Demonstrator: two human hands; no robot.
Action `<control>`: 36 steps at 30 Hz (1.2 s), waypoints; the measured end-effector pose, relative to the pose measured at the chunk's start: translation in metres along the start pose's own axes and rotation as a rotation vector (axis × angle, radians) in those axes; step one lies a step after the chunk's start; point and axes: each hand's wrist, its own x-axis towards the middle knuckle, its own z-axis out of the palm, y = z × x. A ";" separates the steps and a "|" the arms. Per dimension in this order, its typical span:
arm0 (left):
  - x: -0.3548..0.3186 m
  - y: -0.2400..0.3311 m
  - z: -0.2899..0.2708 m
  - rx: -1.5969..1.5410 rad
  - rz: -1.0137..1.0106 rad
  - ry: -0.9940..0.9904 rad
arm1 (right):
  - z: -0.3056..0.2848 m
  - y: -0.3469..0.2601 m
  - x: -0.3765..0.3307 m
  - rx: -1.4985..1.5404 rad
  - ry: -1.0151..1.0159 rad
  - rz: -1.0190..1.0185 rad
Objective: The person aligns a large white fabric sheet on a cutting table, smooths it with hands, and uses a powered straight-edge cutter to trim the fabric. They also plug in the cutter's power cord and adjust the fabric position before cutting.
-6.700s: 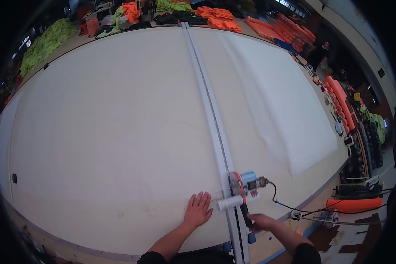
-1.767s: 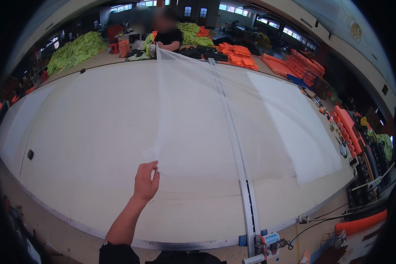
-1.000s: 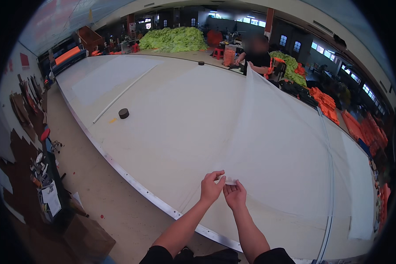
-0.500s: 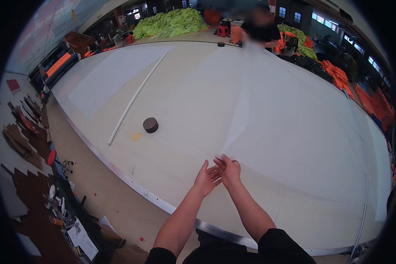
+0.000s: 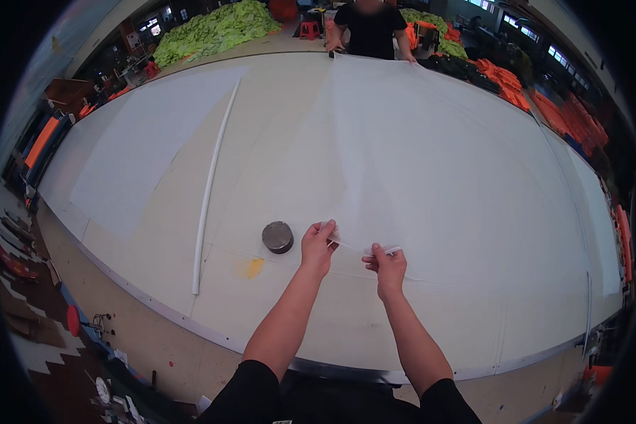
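A thin white fabric sheet point(image 5: 431, 155) stretches across the big white cutting table point(image 5: 275, 332) from me to the far side. My left hand point(image 5: 319, 245) pinches its near edge, fingers closed on the cloth. My right hand point(image 5: 386, 266) grips the same edge a little to the right. At the far end a person in a black shirt point(image 5: 372, 27) holds the opposite edge with both hands. A dark round weight point(image 5: 278, 237) sits on the table just left of my left hand.
A long white rod point(image 5: 210, 184) lies on the table to the left, beside another pale sheet point(image 5: 141, 141). Heaps of yellow-green fabric point(image 5: 215, 28) and orange fabric point(image 5: 523, 88) ring the far side. Tools and clutter point(image 5: 21, 254) lie on the floor at left.
I moved left along the table from the cutter rail, carrying the sheet's edge. Both hands now hold that edge spread slightly apart near the round weight, which is closer than half a second ago.
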 end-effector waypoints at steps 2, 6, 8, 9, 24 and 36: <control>-0.009 0.042 -0.023 0.131 0.006 -0.026 | 0.028 0.017 -0.002 0.104 -0.005 0.034; -0.005 0.114 -0.085 0.365 0.021 -0.030 | 0.105 0.088 -0.018 -0.786 -0.385 -0.288; 0.002 0.131 -0.104 0.386 -0.018 -0.048 | 0.156 0.113 -0.014 -1.171 -0.408 -0.579; 0.003 0.133 -0.108 0.384 -0.029 -0.079 | 0.178 0.129 -0.002 -1.094 -0.454 -0.533; 0.022 0.203 -0.084 0.516 -0.097 -0.250 | 0.250 0.103 -0.025 -1.443 -0.494 -0.432; 0.029 0.155 -0.128 0.492 -0.122 -0.101 | 0.127 0.137 -0.158 -1.494 -0.440 -0.408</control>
